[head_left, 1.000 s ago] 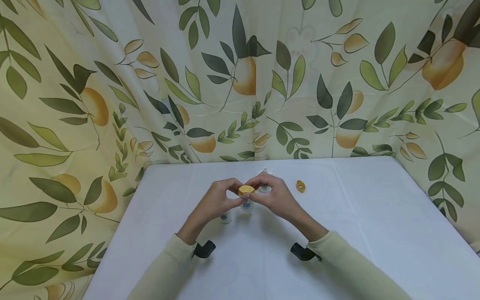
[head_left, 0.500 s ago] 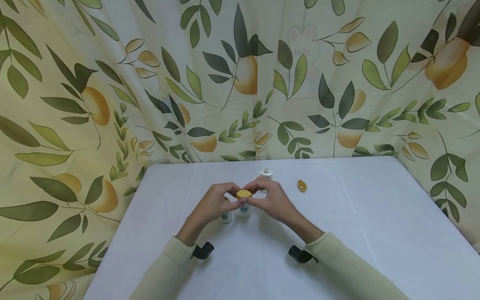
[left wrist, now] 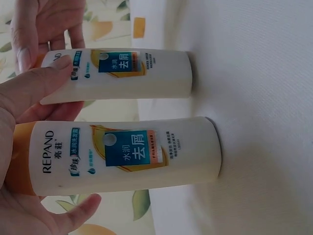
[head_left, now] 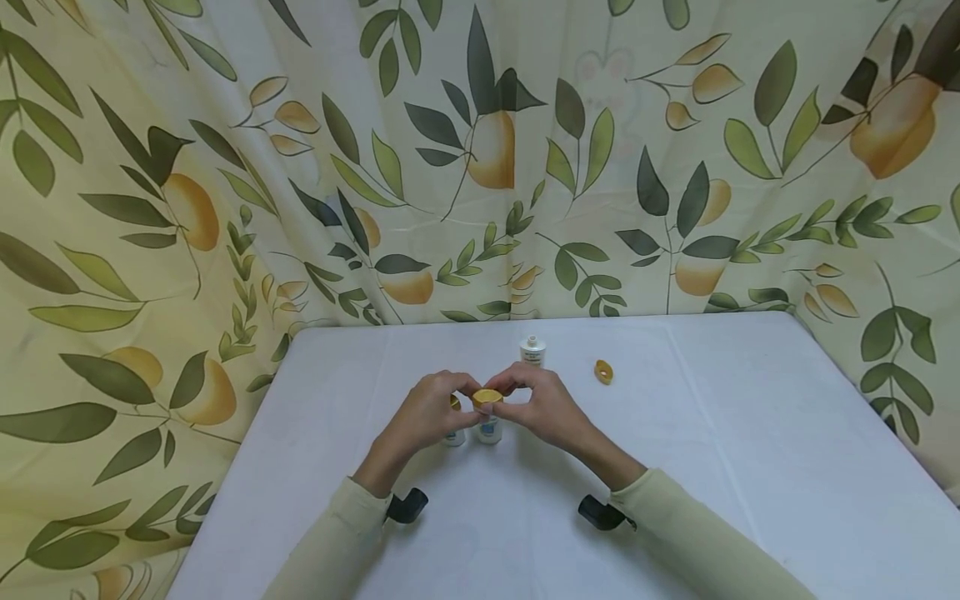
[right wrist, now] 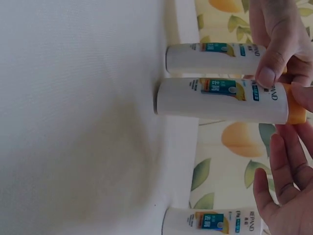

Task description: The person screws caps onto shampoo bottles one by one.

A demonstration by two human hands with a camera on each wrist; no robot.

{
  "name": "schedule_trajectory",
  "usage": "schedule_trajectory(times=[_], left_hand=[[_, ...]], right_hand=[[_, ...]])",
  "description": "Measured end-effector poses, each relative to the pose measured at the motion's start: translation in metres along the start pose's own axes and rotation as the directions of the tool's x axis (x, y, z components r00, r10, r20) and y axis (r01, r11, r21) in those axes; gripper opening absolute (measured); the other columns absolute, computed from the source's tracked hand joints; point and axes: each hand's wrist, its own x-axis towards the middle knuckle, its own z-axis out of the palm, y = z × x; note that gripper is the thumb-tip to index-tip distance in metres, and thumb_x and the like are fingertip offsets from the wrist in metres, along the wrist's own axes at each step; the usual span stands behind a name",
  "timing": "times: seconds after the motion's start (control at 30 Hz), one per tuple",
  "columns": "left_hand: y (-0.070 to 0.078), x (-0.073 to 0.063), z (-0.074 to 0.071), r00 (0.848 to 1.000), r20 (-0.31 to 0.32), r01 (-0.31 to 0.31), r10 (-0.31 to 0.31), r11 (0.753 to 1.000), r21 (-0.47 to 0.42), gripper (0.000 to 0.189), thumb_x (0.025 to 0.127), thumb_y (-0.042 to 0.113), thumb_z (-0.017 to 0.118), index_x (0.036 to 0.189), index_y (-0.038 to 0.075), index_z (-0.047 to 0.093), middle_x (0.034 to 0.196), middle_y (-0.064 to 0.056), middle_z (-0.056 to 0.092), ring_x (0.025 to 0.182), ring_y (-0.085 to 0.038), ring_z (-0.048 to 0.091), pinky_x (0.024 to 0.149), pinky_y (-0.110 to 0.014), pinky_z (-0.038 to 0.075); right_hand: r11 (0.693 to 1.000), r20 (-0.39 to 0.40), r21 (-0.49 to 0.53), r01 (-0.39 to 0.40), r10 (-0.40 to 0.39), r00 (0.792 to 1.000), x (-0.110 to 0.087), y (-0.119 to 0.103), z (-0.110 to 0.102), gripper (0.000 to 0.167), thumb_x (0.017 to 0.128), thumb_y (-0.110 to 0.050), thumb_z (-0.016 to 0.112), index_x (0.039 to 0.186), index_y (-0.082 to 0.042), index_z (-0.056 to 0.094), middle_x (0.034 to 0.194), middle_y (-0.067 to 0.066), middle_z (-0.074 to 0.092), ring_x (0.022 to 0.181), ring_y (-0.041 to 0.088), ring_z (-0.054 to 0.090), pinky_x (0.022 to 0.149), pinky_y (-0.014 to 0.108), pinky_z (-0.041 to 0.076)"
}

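Note:
Both hands meet at the top of a white shampoo bottle [head_left: 490, 432], which stands upright at the middle of the table. My left hand [head_left: 429, 410] grips its shoulder, the thumb lying just under the cap. The right hand [head_left: 542, 402] pinches its orange cap [head_left: 487, 397] between thumb and fingers. In the right wrist view this same bottle [right wrist: 222, 101] shows its cap between the right fingertips. Close by on the left stands a second shampoo bottle [left wrist: 120, 155] with an orange cap, partly behind the left hand in the head view.
A third shampoo bottle [head_left: 532, 352] stands behind the right hand, its white neck uncapped. To its right a loose orange cap [head_left: 603, 372] lies on the white-covered table [head_left: 720, 433]. A leaf-and-fruit patterned curtain [head_left: 480, 250] hangs behind the table.
The hands and the held bottle have come slightly toward me. The uncapped bottle at the back, earlier mostly behind the right hand, shows more fully.

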Motion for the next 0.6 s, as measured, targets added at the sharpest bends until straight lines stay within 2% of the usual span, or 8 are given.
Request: schedule_trajectory(times=[0.33, 0.6], left_hand=[[-0.0014, -0.0008, 0.0013, 1.0, 0.016, 0.014, -0.014, 1.0, 0.006, 0.021, 0.08, 0.021, 0.088, 0.097, 0.015, 0.076, 0.093, 0.003, 0.074, 0.091, -0.027, 0.069, 0.072, -0.026, 0.056], [-0.0028, -0.0007, 0.0009, 0.999, 0.02, 0.024, -0.024, 1.0, -0.001, 0.021, 0.08, 0.022, 0.088, 0.096, 0.015, 0.076, 0.092, 0.004, 0.074, 0.092, -0.027, 0.069, 0.072, -0.025, 0.055]], right_hand=[[1.0, 0.009, -0.012, 0.009, -0.009, 1.0, 0.0003, 0.0035, 0.0007, 0.02, 0.086, -0.025, 0.084, 0.104, -0.025, 0.076, 0.101, -0.011, 0.07, 0.098, 0.014, 0.063, 0.096, 0.059, 0.05], [0.999, 0.013, -0.046, 0.006, -0.006, 1.0, 0.0012, 0.0013, 0.0014, 0.021, 0.085, -0.026, 0.084, 0.105, -0.025, 0.076, 0.1, -0.012, 0.069, 0.097, 0.013, 0.062, 0.095, 0.054, 0.051]])
